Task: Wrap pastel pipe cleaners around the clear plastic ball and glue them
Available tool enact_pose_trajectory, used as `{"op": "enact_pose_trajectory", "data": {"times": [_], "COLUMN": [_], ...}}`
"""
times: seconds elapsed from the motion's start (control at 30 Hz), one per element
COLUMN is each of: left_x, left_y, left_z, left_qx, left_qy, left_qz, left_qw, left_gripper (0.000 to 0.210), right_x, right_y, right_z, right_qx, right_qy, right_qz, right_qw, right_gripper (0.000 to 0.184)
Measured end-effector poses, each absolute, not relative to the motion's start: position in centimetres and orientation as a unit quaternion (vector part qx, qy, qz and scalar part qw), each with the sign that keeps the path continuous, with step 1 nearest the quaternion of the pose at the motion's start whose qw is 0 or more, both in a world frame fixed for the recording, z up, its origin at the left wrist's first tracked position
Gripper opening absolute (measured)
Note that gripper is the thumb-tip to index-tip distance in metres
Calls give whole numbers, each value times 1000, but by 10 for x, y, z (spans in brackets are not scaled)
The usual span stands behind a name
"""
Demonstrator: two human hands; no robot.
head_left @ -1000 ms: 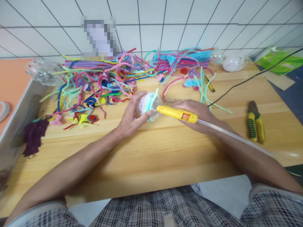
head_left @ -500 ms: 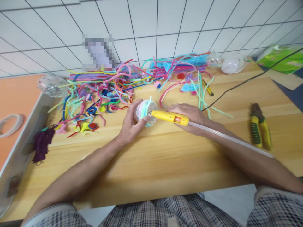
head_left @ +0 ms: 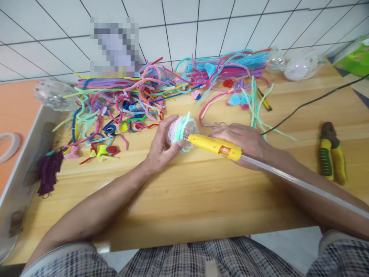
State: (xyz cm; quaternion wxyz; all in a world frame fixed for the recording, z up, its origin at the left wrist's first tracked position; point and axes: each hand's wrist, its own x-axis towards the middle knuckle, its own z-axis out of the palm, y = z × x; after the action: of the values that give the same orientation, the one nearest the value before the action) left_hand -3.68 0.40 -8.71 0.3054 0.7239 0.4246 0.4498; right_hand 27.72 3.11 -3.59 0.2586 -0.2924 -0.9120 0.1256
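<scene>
My left hand (head_left: 163, 148) is wrapped round a clear plastic ball (head_left: 190, 129) with pastel pipe cleaners (head_left: 179, 129) wound about its middle in pink, blue and mint green. One mint end sticks up from the top. In my right hand (head_left: 240, 140) is a yellow hot glue gun (head_left: 215, 146), its handle partly hidden by the fingers. A long translucent glue stick (head_left: 288, 177) runs out of its rear along my right forearm. The gun's metal nozzle meets the wound band, or hovers just over it; I cannot tell which.
Loose pipe cleaners (head_left: 123, 100) lie heaped at the back left. Yellow-green pliers (head_left: 331, 154) and a craft knife (head_left: 264, 99) lie to the right. A black cord (head_left: 305, 103) crosses from the right. Clear balls (head_left: 302, 66) stand by the wall, and a tape roll (head_left: 10, 146) is far left.
The view has shifted a little, so the table things on the right appear farther right. Both hands keep their hold, and the nozzle stays at the band on the ball.
</scene>
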Motion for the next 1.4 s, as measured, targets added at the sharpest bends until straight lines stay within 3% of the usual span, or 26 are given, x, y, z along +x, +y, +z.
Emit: {"op": "enact_pose_trajectory", "data": {"times": [1.4], "left_x": [-43], "left_y": [12], "left_z": [-95], "left_qx": [740], "left_qy": [392], "left_qz": [455], "left_qw": [302], "left_gripper": [76], "right_x": [277], "right_y": [26], "right_z": [-28], "right_qx": [-306], "right_qy": [-924], "right_qz": [91], "right_qw": [211], "right_gripper": [25]}}
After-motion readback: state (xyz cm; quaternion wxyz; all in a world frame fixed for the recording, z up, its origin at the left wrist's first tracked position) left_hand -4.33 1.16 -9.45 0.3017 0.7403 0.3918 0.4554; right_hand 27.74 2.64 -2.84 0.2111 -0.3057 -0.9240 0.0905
